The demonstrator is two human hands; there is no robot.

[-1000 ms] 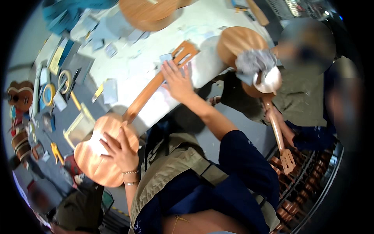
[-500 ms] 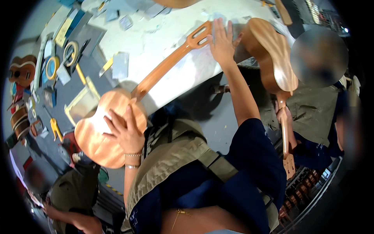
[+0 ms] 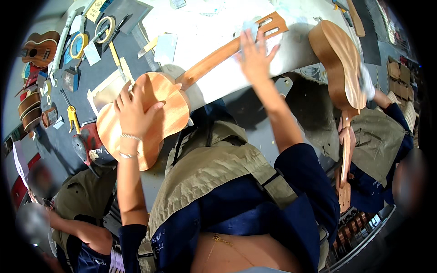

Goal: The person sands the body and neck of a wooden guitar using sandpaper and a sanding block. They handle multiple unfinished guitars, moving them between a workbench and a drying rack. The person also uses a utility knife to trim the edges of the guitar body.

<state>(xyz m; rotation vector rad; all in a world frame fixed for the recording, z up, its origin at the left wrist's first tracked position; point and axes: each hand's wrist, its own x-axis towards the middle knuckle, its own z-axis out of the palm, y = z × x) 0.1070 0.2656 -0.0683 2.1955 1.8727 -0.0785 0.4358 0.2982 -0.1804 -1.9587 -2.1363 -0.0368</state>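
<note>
A pale wooden ukulele [image 3: 175, 111] lies back side up, its body overhanging the near table edge and its slotted headstock pointing to the far right. My left hand [image 3: 136, 109] rests flat on the body, fingers spread. Over the neck near the headstock is my right hand [image 3: 255, 57], its fingers stretched out, apart and blurred. A small light-blue sheet [image 3: 250, 28] shows at those fingertips; whether it is gripped or only pressed is unclear.
The white tabletop [image 3: 218, 84] carries a grey sheet [image 3: 165, 48]. Tape rolls [image 3: 105, 28], a yellow-handled tool [image 3: 73, 119] and a red-and-black power tool [image 3: 93, 143] lie left. At right, a co-worker holds another ukulele [image 3: 339, 63]. Another person sits lower left.
My right hand has moved from the headstock onto the neck. My left hand has shifted on the body, and the ukulele appears farther right as the view turned. A co-worker's gloved hand now shows at right.
</note>
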